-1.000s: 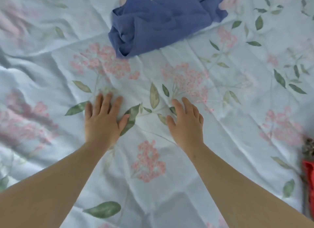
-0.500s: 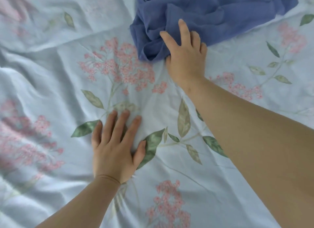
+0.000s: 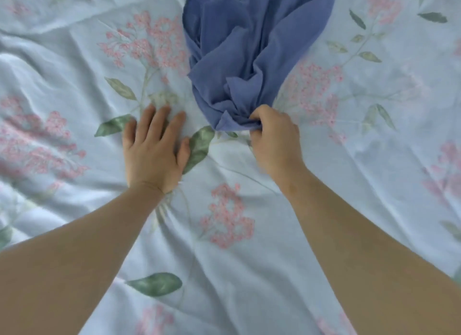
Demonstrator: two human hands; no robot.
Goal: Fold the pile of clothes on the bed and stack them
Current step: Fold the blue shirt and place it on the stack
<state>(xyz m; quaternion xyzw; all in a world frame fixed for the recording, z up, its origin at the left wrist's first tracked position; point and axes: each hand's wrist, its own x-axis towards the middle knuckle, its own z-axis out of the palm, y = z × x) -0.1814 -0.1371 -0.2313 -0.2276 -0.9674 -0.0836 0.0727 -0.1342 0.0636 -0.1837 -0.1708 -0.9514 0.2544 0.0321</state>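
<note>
A crumpled blue garment (image 3: 249, 47) lies on the bed, stretched from the top middle down toward me. My right hand (image 3: 277, 140) grips its near end, fingers curled round a bunch of the fabric. My left hand (image 3: 153, 147) rests flat on the bedsheet to the left of the garment, fingers straight and spread, holding nothing. The garment's far part runs out of the top of the view.
The bed is covered by a pale blue sheet (image 3: 361, 172) printed with pink flowers and green leaves, wrinkled on the left side. No other clothes show in the view.
My right hand reached the blue garment, closed on it and has pulled its near end toward me. My left hand stays flat on the sheet.
</note>
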